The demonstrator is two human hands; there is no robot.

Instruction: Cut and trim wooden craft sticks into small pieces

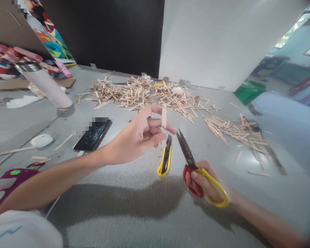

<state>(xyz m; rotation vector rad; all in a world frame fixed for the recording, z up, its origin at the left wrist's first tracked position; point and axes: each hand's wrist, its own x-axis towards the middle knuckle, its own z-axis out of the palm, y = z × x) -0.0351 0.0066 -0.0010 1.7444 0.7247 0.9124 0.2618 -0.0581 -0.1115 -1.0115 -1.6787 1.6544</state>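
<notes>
Between the fingers and thumb of my left hand [144,134] is a short wooden stick [164,119], held roughly upright above the table. My right hand [206,179] grips a pair of scissors [187,151] with one red and one yellow handle loop. Their dark blades are almost together and point up and left, close to my left fingertips and apart from the stick. Below my left hand lies a yellow and black utility knife [165,160] on the grey table.
A large pile of wooden sticks [142,93] lies at the back, a smaller pile [235,132] at the right. On the left are a phone [93,134], a white case [41,140], a tumbler [45,84] and a purple power strip [20,175]. Upright panels [196,38] stand behind.
</notes>
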